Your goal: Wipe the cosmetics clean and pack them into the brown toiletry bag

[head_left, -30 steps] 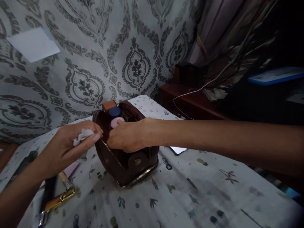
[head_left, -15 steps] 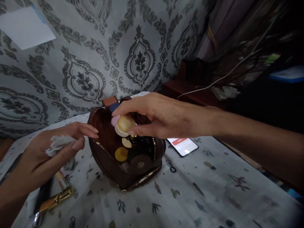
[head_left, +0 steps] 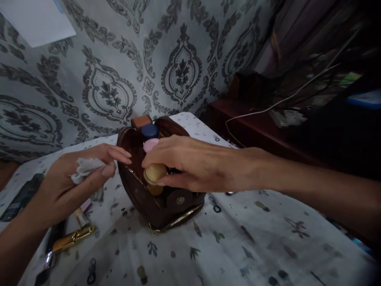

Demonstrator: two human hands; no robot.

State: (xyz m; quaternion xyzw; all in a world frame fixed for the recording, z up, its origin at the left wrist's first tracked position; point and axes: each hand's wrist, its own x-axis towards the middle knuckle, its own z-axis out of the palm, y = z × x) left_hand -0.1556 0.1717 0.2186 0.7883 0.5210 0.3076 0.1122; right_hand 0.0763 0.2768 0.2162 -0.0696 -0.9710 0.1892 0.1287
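A brown bag (head_left: pixel 135 198) stands unzipped on the patterned cloth. My right hand (head_left: pixel 184 163) reaches into it, thumb and fingers closed on a round jar with a yellowish lid (head_left: pixel 156 174). Behind that jar, a pink lid (head_left: pixel 150 145) and a dark blue lid (head_left: pixel 149 131) show inside the bag. My left hand (head_left: pixel 86 174) is at the bag's left edge, with a crumpled white tissue (head_left: pixel 86 169) held in it between thumb and palm.
On the left of the cloth (head_left: pixel 166 262) lie a gold tube (head_left: pixel 73 238), a brush (head_left: pixel 81 217) and a dark case (head_left: pixel 22 198). A white cable (head_left: pixel 268 109) runs over the reddish furniture (head_left: pixel 247 119) behind, and patterned wallpaper rises beyond.
My right hand has moved down and toward me with the jar, lower in the bag. The blue and pink lids are now more exposed. The phone is now mostly hidden behind my right hand.
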